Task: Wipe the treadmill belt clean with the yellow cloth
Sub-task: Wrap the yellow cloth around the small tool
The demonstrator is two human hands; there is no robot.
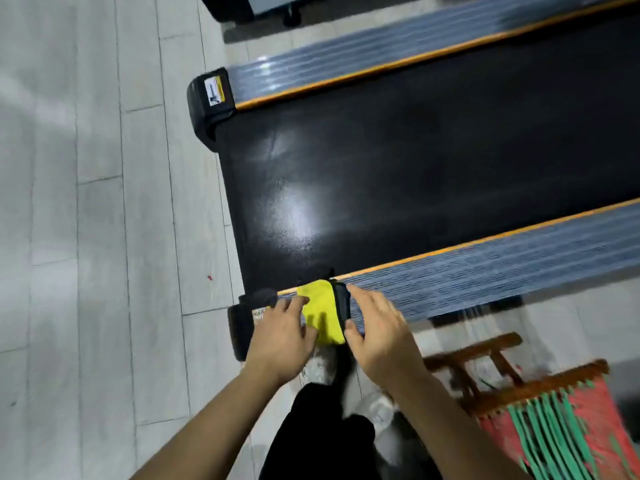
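Note:
The black treadmill belt runs from the centre to the upper right between two grey ribbed side rails with orange edges. A yellow cloth with a dark edge lies over the near rail at the treadmill's rear corner. My left hand holds the cloth's left side with its fingers on the fabric. Fingers spread, my right hand grips the dark right edge of the cloth. Both hands are at the near rail, off the belt itself.
Grey plank floor fills the left. A wooden stool with a red and green woven seat stands at the lower right beside the treadmill. My dark trouser leg and pale shoe are below the hands. Another machine's base sits at the top.

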